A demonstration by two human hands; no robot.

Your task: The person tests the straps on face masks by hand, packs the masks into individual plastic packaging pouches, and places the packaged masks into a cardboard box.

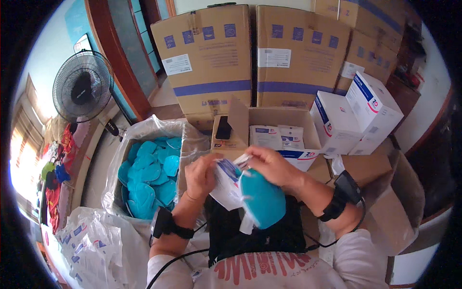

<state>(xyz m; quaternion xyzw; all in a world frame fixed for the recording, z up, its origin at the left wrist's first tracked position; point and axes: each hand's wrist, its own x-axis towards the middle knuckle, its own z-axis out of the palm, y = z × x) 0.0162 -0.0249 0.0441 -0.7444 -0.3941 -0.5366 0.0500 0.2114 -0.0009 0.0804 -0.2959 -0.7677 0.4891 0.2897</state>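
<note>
In front of my chest, my left hand is closed, pinching the left edge of a white printed plastic pouch. My right hand is closed too, its fingertips at the upper edge of the pouch. Beneath the right hand hangs a teal cup-shaped face mask, with a white strap at its lower end. The mask overlaps the right side of the pouch. My right palm hides how the mask is gripped.
To the left stands a plastic-lined box full of teal masks, with a pile of printed pouches in front. Ahead, an open carton contains filled pouches. A black phone lies beside it. White boxes stand right; large cartons stand behind.
</note>
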